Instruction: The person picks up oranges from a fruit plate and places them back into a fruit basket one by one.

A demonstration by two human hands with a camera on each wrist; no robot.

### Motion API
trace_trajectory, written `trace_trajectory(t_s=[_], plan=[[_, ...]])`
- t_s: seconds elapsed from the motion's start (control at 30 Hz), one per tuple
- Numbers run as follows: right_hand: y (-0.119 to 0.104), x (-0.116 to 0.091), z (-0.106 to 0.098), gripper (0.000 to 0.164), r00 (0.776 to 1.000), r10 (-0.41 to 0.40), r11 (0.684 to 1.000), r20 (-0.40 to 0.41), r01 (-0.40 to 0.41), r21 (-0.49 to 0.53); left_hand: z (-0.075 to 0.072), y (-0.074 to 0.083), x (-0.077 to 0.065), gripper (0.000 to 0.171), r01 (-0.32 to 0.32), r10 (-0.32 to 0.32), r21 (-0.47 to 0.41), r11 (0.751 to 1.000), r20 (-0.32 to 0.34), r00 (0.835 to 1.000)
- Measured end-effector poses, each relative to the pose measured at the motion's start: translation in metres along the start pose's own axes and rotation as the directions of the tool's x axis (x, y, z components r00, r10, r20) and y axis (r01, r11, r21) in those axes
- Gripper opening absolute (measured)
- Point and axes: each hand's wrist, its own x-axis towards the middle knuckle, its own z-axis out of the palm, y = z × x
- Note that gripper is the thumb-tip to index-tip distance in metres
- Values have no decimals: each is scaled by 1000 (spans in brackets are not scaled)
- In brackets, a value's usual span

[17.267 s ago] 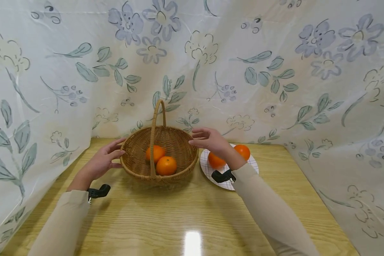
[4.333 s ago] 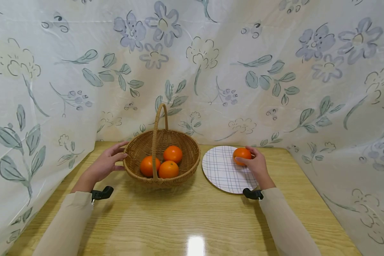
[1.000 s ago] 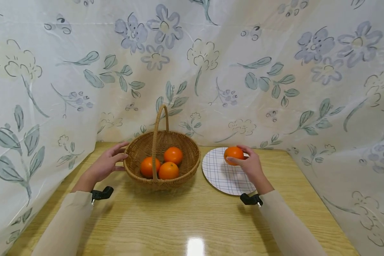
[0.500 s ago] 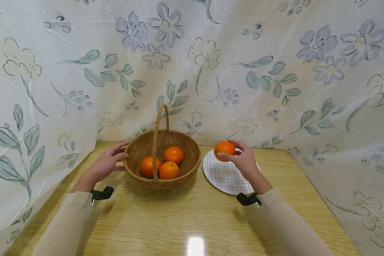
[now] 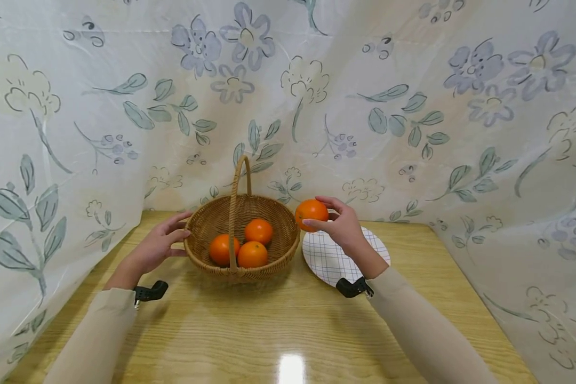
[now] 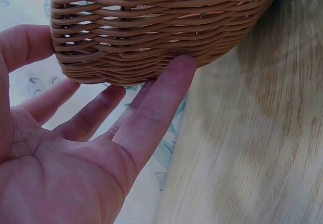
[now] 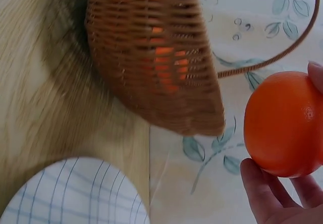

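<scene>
My right hand point(image 5: 344, 226) pinches an orange point(image 5: 312, 215) between thumb and fingers. It holds the fruit up just off the right rim of a wicker basket point(image 5: 211, 218) with an arched handle. In the right wrist view the held orange point(image 7: 282, 125) hangs clear of the basket's side, fingertips against its skin. Three more oranges point(image 5: 258, 231) lie together inside the basket. At the basket's left side, my left hand point(image 5: 156, 244) rests with fingers spread and fairly straight. The left wrist view shows its fingertips touching the woven wall point(image 6: 151, 42).
A round white plate point(image 5: 326, 253) with a blue grid pattern lies under the right forearm, right of the basket. Both stand on a wooden table point(image 5: 230, 330). A floral curtain point(image 5: 288, 106) hangs close behind and along both sides.
A third orange has gone into the basket since the oldest frame. The right hand has lifted the last orange off the plate and carried it left to the basket's rim. The left hand stays put.
</scene>
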Motion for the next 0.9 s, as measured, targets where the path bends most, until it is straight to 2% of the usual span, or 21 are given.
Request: trace_trajectory(t_s=[0.4,0.67,0.9], plan=[[-26,25,37,67,995,-64,998,78,62,29,0,1,1,68,11,-11,-12,1000,9,1000],[-41,39,65,70,989,-35,998,144,28,48,0,0,1,72,10,-9,-26,1000,11,1000],[-45,54,89,70,986,-20,1000,165,21,-2,0,0,2,72,9,-8,-33,999,10,1000]])
